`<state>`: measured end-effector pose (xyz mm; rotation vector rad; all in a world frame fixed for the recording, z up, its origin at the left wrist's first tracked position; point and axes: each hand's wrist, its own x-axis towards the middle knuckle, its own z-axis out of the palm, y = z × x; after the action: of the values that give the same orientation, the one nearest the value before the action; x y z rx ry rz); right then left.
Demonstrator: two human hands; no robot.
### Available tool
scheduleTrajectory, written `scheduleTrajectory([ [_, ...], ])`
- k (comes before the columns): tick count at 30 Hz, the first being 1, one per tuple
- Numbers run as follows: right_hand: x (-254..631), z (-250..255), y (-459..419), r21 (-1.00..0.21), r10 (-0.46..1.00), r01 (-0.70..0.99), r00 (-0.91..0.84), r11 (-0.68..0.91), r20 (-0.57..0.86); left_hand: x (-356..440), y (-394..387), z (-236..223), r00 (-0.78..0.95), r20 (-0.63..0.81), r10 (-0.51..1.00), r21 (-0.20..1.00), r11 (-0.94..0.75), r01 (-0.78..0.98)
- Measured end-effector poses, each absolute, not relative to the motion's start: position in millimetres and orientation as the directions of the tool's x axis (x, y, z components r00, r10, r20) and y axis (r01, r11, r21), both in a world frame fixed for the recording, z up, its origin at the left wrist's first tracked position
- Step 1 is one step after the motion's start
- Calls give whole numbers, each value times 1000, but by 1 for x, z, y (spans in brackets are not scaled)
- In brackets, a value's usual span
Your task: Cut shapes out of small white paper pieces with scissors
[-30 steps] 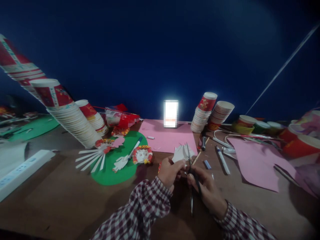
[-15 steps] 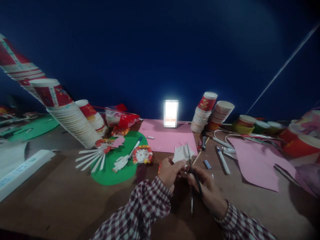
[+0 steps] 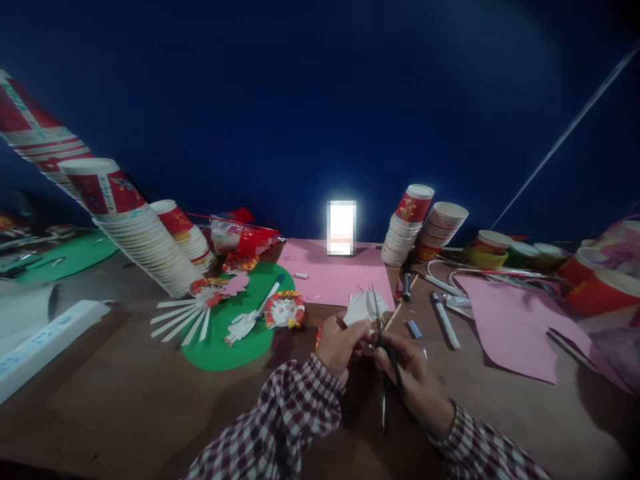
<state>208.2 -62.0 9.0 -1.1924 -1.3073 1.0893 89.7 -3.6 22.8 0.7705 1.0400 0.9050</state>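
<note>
My left hand (image 3: 341, 345) pinches a white piece of cut paper cup (image 3: 364, 307) just above the brown table. My right hand (image 3: 414, 380) is wrapped round a pair of dark scissors (image 3: 381, 333), whose blades point up into the white piece. Both hands are closed and nearly touching, in the middle near me. Checked sleeves cover both forearms.
A green paper disc (image 3: 235, 333) with paper-cup figures lies to the left. Pink sheets (image 3: 335, 277) lie behind and to the right (image 3: 510, 320). Tall cup stacks lean at left (image 3: 145, 240) and stand behind (image 3: 415, 223). Pens (image 3: 447, 320), a power strip (image 3: 45, 340) and a bright screen (image 3: 341, 227) are around.
</note>
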Motion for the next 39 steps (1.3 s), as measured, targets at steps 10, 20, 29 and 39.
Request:
scheduleTrajectory([
  [10,208,11,-61,-992,994,64,-10,106,106,90,-3,20,237,-357,903,872,413,-262],
  [20,209,5,-60,-997,997,18,-33,76,75,91,-4,20,251,-318,914,886,381,-264],
  [29,210,7,-61,-996,993,42,-92,81,77,89,-2,22,203,-358,911,851,408,-331],
  [39,212,12,-65,-993,979,113,-201,46,22,82,10,28,48,-371,928,789,342,-511],
])
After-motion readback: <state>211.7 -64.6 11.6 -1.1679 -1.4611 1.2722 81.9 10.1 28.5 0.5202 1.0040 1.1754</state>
